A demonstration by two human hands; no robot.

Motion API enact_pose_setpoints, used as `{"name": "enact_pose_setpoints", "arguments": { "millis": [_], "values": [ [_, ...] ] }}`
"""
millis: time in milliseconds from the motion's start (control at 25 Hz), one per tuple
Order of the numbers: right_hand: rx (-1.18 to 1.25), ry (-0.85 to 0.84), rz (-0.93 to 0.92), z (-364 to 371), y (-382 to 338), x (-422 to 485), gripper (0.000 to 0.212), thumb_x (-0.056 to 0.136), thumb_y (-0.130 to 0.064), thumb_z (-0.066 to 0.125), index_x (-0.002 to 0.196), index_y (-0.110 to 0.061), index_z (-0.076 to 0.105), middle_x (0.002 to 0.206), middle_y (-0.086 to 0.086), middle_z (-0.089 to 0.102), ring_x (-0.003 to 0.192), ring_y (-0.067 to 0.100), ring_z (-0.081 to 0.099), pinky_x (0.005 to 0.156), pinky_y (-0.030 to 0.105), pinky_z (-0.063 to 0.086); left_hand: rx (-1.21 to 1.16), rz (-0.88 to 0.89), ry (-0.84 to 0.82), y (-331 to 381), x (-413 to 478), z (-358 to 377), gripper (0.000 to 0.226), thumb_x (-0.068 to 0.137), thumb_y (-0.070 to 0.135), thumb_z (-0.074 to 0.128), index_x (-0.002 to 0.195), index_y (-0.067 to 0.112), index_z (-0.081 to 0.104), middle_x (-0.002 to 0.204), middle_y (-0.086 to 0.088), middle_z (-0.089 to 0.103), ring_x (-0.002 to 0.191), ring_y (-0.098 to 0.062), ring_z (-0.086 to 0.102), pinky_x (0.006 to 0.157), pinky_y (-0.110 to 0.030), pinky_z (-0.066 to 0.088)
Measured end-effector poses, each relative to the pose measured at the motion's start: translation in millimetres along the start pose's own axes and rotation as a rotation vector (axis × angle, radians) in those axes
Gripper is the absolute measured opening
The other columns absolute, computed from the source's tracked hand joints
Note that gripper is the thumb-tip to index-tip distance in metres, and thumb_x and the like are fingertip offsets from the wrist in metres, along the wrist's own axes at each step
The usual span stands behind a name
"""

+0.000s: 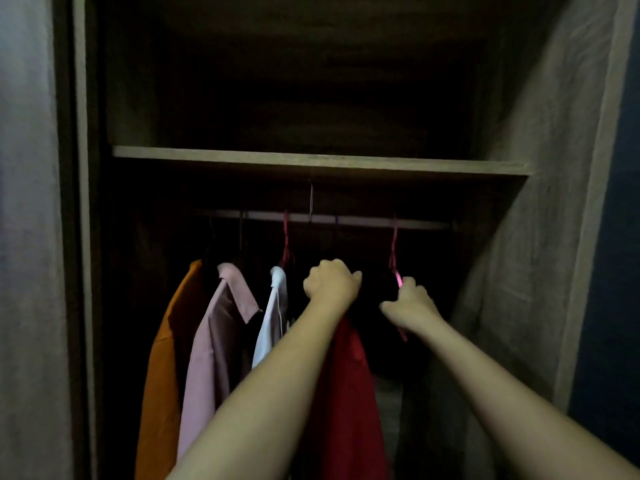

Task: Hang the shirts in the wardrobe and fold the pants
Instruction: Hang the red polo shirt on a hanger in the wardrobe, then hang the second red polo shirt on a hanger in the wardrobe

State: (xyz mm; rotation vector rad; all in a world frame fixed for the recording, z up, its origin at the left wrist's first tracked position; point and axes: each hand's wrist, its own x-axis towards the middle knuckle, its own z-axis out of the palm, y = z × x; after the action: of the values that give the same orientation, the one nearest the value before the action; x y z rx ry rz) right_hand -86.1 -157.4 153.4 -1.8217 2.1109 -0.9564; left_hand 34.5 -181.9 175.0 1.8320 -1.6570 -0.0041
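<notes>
My left hand (332, 284) was fisted above the red shirt (349, 375), its hold lost in shadow; my right hand (410, 306) pinched a pink hanger (399, 279).

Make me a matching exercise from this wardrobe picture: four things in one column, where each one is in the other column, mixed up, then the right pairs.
Things:
1 orange shirt
2 white shirt
3 red shirt
4 rightmost pink hanger

Places:
A hanging below the left hand
B farthest left on the rail
C in the right hand
D between the pink shirt and the left arm

Pairs: 1-B, 2-D, 3-A, 4-C
</notes>
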Motion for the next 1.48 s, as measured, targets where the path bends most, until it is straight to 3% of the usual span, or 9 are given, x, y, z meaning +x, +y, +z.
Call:
{"name": "enact_pose_setpoints", "arguments": {
  "millis": [80,200,400,760,960,1040,1160,1320,1480],
  "values": [
    [-0.196,0.179,-0.137,-1.4,-9.1,-14.2,0.071,0.082,-0.03,0.058,0.142,-0.008,0.026,0.14,0.018,0.038,0.13,0.036,0.035,0.11,0.041,0.03,0.025,0.028,0.041,-8.7,-6.5,-18.7,0.053,0.091,0.05,0.047,0.12,0.007,0.058,0.126,-0.016,0.056,0.119,-0.036,0.051,0.091,-0.04,0.044],
    [-0.21,0.382,-0.417,12.9,-37.5,-40.2,0.067,0.082,-0.024,0.055,0.142,-0.007,0.03,0.137,0.016,0.042,0.129,0.034,0.035,0.11,0.038,0.027,-0.023,0.042,0.196,-40.7,-24.4,-53.7,0.044,0.091,0.039,0.047,0.112,0.003,0.061,0.117,-0.023,0.06,0.111,-0.042,0.055,0.089,-0.041,0.045],
    [-0.011,0.343,-0.707,95.2,-95.5,-116.5,0.051,0.077,-0.016,0.055,0.127,-0.008,0.051,0.122,0.014,0.055,0.116,0.034,0.048,0.099,0.041,0.044,-0.025,-0.001,0.331,-165.5,-86.6,-89.2,0.031,0.087,0.032,0.047,0.092,0.01,0.067,0.094,-0.02,0.066,0.091,-0.044,0.061,0.075,-0.04,0.049],
    [0.068,-0.304,-0.922,316.2,-193.8,-306.3,0.054,0.084,-0.022,0.052,0.136,-0.009,0.042,0.132,0.009,0.047,0.125,0.029,0.04,0.103,0.037,0.037,0.305,-0.425,0.135,-482.5,-287.8,-114.0,0.023,0.09,0.028,0.049,0.099,0.009,0.06,0.102,-0.018,0.066,0.095,-0.04,0.061,0.074,-0.039,0.046],
    [0.002,-0.509,-0.948,402.9,-237.4,-378.2,0.053,0.088,-0.031,0.051,0.136,-0.01,0.04,0.132,0.01,0.044,0.125,0.028,0.038,0.102,0.038,0.038,0.406,-0.58,0.081,-613.5,-366.6,-151.0,0.041,0.093,0.028,0.049,0.123,0.0,0.052,0.133,-0.022,0.051,0.12,-0.037,0.05,0.096,-0.04,0.04],
    [0.007,-0.571,-0.951,429.8,-254.8,-405.0,0.051,0.089,-0.035,0.051,0.133,-0.01,0.043,0.13,0.012,0.047,0.123,0.03,0.04,0.1,0.04,0.039,0.42,-0.629,0.063,-648.5,-386.3,-162.2,0.044,0.093,0.03,0.049,0.123,-0.001,0.051,0.135,-0.021,0.049,0.123,-0.037,0.048,0.098,-0.041,0.039],
    [0.029,-0.7,-0.93,465.4,-275.9,-445.7,0.053,0.089,-0.042,0.052,0.129,-0.008,0.045,0.13,0.013,0.047,0.121,0.032,0.043,0.102,0.038,0.036,0.398,-0.641,0.02,-680.0,-402.3,-165.0,0.04,0.092,0.033,0.053,0.113,-0.001,0.053,0.117,-0.021,0.057,0.11,-0.037,0.053,0.091,-0.04,0.04],
    [0.047,-0.908,-0.763,497.5,-288.6,-497.2,0.079,0.079,-0.05,0.064,0.133,-0.002,0.032,0.134,0.02,0.038,0.122,0.038,0.044,0.101,0.039,0.037,0.411,-0.604,-0.036,-698.1,-407.4,-159.1,0.035,0.086,0.025,0.061,0.109,-0.001,0.054,0.112,-0.021,0.059,0.105,-0.036,0.055,0.088,-0.038,0.04],
    [0.138,-0.898,-0.619,512.2,-292.8,-500.2,0.06,0.083,-0.013,0.061,0.132,-0.007,0.029,0.132,0.021,0.042,0.116,0.039,0.051,0.095,0.039,0.041,0.386,-0.623,-0.006,-703.5,-406.0,-175.8,0.027,0.084,0.012,0.053,0.11,0.005,0.059,0.11,-0.018,0.063,0.103,-0.036,0.056,0.08,-0.038,0.041]
  ]
}}
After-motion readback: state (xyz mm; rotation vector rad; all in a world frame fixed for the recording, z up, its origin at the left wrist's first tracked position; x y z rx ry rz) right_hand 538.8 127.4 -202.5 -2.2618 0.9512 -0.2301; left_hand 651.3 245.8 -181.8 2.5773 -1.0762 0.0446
